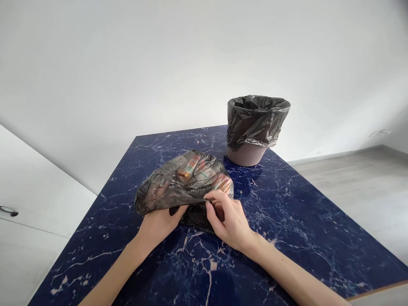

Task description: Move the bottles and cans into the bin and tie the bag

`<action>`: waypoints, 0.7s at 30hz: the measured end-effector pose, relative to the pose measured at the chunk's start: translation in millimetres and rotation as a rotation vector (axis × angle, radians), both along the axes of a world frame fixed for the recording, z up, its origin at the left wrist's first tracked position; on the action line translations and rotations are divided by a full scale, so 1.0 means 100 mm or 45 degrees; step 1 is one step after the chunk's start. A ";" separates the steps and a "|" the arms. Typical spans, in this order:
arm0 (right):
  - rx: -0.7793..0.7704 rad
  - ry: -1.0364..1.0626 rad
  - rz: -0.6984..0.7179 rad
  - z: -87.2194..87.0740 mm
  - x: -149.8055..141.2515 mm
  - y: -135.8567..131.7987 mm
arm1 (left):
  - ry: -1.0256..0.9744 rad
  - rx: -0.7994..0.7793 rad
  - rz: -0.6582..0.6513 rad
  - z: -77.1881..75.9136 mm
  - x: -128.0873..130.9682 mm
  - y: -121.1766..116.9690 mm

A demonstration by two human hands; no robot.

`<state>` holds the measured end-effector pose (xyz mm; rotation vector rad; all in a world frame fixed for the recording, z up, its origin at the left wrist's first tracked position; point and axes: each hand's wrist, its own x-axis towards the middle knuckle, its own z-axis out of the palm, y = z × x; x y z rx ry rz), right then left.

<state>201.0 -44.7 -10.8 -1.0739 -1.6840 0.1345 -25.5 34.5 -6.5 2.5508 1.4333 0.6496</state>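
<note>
A thin black plastic bag (172,182) lies on the blue marbled table in front of me. Crumpled packaging (189,165) in orange, red and white shows through its film. My right hand (229,219) pinches the near edge of the bag between thumb and fingertips. At the bag's left side, my left hand (161,225) reaches under the plastic. Its thumb shows in part near the edge, while the other fingers are hidden beneath the film, so their grip does not show.
A greyish-brown bin (245,155) with a black liner (259,123) folded over its rim stands at the table's far right. The blue table (210,276) meets a white wall behind. A white cabinet (32,191) with a dark handle is at left; pale floor lies right.
</note>
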 end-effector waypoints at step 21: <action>0.033 -0.008 -0.060 -0.08 0.01 0.03 | -0.184 0.309 0.265 0.47 -0.29 -0.36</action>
